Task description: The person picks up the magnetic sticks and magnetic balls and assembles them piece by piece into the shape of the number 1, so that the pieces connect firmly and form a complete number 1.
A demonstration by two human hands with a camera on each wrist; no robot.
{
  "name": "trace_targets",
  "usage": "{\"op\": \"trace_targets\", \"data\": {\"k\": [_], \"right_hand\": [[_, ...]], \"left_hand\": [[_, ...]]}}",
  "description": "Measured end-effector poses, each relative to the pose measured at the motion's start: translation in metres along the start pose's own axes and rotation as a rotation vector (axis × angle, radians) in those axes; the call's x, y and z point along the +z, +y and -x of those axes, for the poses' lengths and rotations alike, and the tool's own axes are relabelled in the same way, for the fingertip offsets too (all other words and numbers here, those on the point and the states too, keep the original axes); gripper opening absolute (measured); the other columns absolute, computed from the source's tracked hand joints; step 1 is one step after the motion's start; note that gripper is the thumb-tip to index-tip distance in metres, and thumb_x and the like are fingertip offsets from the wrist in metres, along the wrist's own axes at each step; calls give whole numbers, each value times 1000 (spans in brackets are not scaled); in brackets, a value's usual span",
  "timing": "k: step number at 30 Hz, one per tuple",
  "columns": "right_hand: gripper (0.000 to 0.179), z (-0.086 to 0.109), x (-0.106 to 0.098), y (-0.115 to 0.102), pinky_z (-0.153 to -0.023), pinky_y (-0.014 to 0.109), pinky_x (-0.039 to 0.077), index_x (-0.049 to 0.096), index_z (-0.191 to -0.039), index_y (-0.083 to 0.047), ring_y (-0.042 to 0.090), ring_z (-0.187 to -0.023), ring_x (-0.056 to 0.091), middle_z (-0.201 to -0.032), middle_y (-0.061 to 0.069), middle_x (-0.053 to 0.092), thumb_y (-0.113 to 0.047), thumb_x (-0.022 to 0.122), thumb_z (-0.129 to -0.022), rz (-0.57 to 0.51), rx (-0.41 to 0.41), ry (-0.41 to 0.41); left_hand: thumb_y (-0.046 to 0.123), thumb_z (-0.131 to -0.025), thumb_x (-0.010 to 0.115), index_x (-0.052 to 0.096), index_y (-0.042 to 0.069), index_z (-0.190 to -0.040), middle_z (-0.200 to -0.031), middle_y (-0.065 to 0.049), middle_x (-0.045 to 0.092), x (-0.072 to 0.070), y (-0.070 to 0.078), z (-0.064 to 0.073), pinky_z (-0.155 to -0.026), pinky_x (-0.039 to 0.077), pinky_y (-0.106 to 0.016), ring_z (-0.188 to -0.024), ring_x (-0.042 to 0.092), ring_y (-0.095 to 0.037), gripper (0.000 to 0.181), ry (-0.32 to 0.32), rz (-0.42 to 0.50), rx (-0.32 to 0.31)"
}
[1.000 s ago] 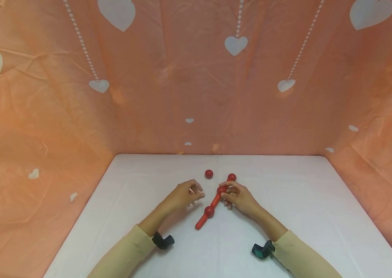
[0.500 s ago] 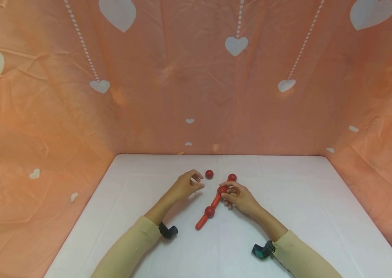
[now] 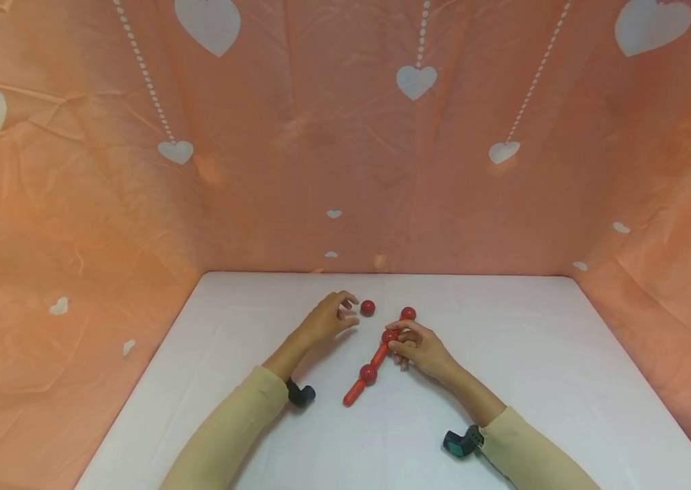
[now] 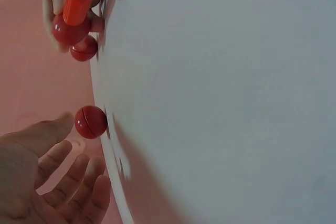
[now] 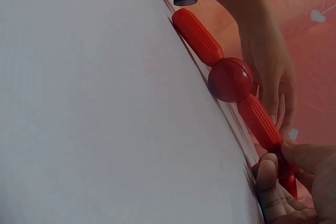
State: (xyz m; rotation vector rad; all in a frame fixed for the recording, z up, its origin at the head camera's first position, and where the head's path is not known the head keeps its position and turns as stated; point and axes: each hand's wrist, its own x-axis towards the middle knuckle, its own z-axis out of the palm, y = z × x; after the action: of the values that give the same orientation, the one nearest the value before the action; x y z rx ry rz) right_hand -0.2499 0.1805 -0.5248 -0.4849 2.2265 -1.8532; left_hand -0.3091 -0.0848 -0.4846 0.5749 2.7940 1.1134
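A chain of red balls and ribbed red rods [image 3: 380,354] lies slantwise on the white table, one rod end toward the near side and a ball at the far end. My right hand [image 3: 424,348] pinches the chain at its second ball [image 3: 390,337] between thumb and fingers; in the right wrist view the fingers partly hide that ball. A loose red ball [image 3: 368,308] with a seam sits left of the chain's far end. Just left of it my left hand [image 3: 328,318] is spread with bent fingers and holds nothing; its thumb and fingers [image 4: 86,187] are near the ball.
The white table [image 3: 492,381] is bordered by orange cloth [image 3: 345,170] with white hearts, at the back and both sides. A dark camera [image 3: 301,395] is strapped to the left wrist, another camera [image 3: 463,442] to the right.
My left hand has moved away from me, up beside the loose ball. The right hand and the chain have stayed where they were.
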Motion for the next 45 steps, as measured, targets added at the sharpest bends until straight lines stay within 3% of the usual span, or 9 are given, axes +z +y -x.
{"op": "trace_targets", "data": {"k": [13, 24, 31, 36, 39, 45], "right_hand": [[39, -1, -1, 1, -63, 25, 59, 60, -140, 4, 16, -72, 66, -96, 22, 71, -6, 71, -104, -2, 16, 1], [38, 1, 0, 0, -65, 25, 59, 60, -140, 4, 17, -75, 67, -100, 22, 67, -4, 70, -104, -4, 10, -4], [38, 0, 0, -1, -64, 24, 58, 59, -140, 6, 15, -73, 66, -99, 22, 66, -3, 69, -104, -20, -28, -7], [39, 0, -1, 0, -62, 24, 58, 58, -140, 6, 14, -70, 65, -104, 27, 70, -3, 69, -104, -23, -37, 11], [40, -1, 0, 0, -62, 25, 58, 58, -141, 5, 14, -69, 65, -108, 24, 70, -3, 70, -104, -13, -31, 28], [42, 1, 0, 1, -65, 25, 55, 60, -143, 0, 17, -63, 64, -95, 18, 71, -7, 71, -103, 62, -1, 57]], "left_hand": [[21, -99, 80, 62, 15, -144, -131, -12, 67, 2, 5, -16, -98, 57, -45, -110, 66, -27, 49, -67, -124, 64], [21, -99, 80, 65, 18, -144, -133, -12, 64, 8, 9, -27, -101, 57, -47, -120, 67, -29, 47, -89, -189, 84], [20, -101, 78, 66, 16, -138, -125, -11, 65, 10, 13, -30, -96, 58, -47, -112, 67, -27, 39, -80, -233, 58], [19, -100, 79, 65, 14, -130, -125, -9, 68, 10, 14, -31, -93, 57, -46, -106, 66, -25, 33, -77, -211, 43], [19, -100, 79, 65, 13, -127, -121, -8, 70, 10, 13, -32, -91, 57, -44, -102, 65, -23, 32, -79, -198, 37], [23, -101, 78, 64, 14, -126, -118, -7, 72, 10, 10, -31, -91, 57, -43, -101, 66, -22, 30, -82, -192, 10]]}}
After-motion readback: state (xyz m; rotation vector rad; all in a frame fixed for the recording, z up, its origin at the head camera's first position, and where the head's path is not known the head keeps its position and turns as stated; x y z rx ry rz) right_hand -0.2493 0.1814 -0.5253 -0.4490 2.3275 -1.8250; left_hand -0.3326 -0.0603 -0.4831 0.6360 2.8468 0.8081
